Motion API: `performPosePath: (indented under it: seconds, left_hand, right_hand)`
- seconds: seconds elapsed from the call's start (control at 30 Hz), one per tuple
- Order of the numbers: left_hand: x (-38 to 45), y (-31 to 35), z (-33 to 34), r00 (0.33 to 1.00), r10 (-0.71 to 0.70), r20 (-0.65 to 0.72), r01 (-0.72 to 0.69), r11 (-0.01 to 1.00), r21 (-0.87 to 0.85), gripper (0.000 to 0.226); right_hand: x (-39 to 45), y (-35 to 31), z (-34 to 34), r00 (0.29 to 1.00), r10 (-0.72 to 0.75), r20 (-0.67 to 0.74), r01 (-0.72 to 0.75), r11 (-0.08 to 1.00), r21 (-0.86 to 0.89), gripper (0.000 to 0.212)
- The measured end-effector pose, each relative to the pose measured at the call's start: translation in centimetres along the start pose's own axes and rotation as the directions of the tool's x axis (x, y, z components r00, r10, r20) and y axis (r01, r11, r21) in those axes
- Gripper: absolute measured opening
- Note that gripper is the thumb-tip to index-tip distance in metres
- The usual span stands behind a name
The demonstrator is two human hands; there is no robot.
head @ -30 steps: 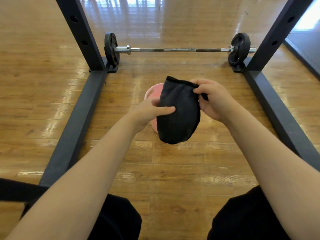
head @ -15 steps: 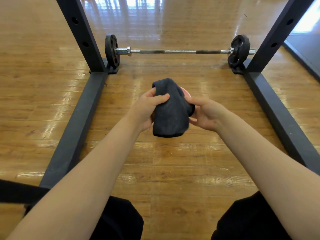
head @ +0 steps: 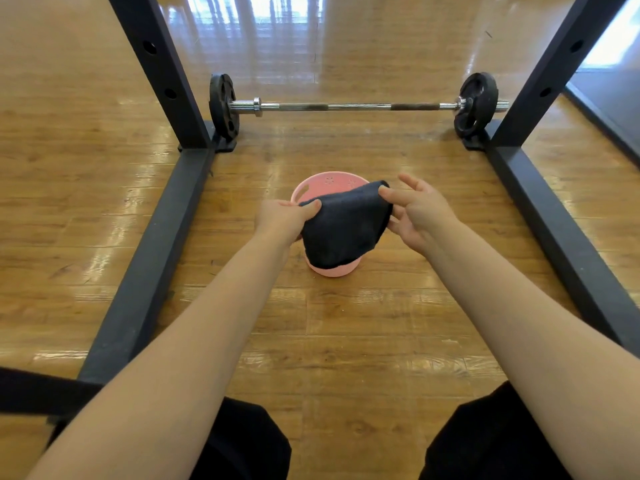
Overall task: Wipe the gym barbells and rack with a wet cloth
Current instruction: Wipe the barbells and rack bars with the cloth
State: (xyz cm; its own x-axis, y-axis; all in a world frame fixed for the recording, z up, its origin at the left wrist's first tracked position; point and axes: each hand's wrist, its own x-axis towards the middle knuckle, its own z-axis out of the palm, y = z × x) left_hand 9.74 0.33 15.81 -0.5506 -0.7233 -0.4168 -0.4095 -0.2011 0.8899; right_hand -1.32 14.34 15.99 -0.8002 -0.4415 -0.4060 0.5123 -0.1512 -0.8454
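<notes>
Overhead, dark cloth (head: 343,230) hangs above pink basin (head: 329,183) on wooden floor (head: 381,323); basin contents hidden. Left hand (head: 282,218) pinches one edge, right hand (head: 420,213) pinches the other. Barbell (head: 353,106) lies beyond, between rack (head: 162,71) uprights.

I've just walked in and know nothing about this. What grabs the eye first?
A dark grey cloth held up at centre, pinched by the left hand and right hand, above a pink plastic basin on the wooden floor. Beyond it, a steel barbell with black plates lies between the black metal rack posts.
</notes>
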Motion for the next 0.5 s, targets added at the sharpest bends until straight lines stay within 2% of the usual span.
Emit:
performPosePath:
  seconds: [0.07, 0.1, 0.2, 0.27, 0.3, 0.33, 0.37, 0.4, 0.43, 0.5]
  left_hand:
    - [-0.2, 0.2, 0.3, 0.990, -0.057, 0.127, 0.085, 0.969, -0.230, 0.030]
    - [-0.4, 0.4, 0.3, 0.984, -0.044, 0.172, 0.097, 0.946, -0.310, 0.031]
    - [-0.3, 0.5, 0.2, 0.976, 0.065, 0.208, 0.031, 0.903, -0.428, 0.024]
    - [0.1, 0.3, 0.3, 0.968, 0.143, 0.206, -0.058, 0.927, -0.372, 0.026]
    - [0.4, 0.1, 0.6, 0.968, 0.192, 0.162, -0.148, 0.957, -0.251, 0.025]
    - [0.7, 0.0, 0.9, 0.963, 0.246, 0.108, -0.233, 0.965, -0.121, 0.020]
    - [1.1, -0.1, 1.3, 0.953, 0.298, 0.055, -0.297, 0.954, -0.025, 0.014]
    - [1.4, -0.1, 1.6, 0.942, 0.335, 0.011, -0.335, 0.942, 0.021, 0.009]
    - [1.7, -0.1, 2.0, 0.934, 0.356, -0.024, -0.355, 0.934, 0.028, 0.008]
    - [2.7, -0.3, 2.5, 0.928, 0.363, -0.084, -0.363, 0.932, 0.006, 0.008]
  right_hand:
    - [0.0, -0.1, -0.1, 0.995, -0.017, 0.094, 0.016, 1.000, 0.011, 0.081]
    - [0.0, -0.1, 0.0, 0.991, -0.048, 0.129, 0.053, 0.998, -0.036, 0.085]
    - [0.5, 0.1, -0.4, 0.973, -0.171, 0.153, 0.207, 0.941, -0.268, 0.077]
    - [1.0, 0.2, -0.7, 0.946, -0.273, 0.173, 0.323, 0.825, -0.463, 0.059]
    - [1.3, 0.2, -0.9, 0.918, -0.343, 0.201, 0.390, 0.684, -0.616, 0.049]
    - [1.7, 0.4, -1.0, 0.878, -0.407, 0.252, 0.443, 0.493, -0.749, 0.039]
    - [2.1, 0.7, -1.2, 0.839, -0.451, 0.305, 0.471, 0.319, -0.823, 0.030]
    - [2.6, 1.0, -1.3, 0.813, -0.479, 0.330, 0.474, 0.218, -0.853, 0.024]
    - [2.8, 1.2, -1.4, 0.801, -0.496, 0.335, 0.474, 0.184, -0.861, 0.020]
    - [3.5, 1.4, -1.5, 0.805, -0.476, 0.354, 0.498, 0.217, -0.840, 0.013]
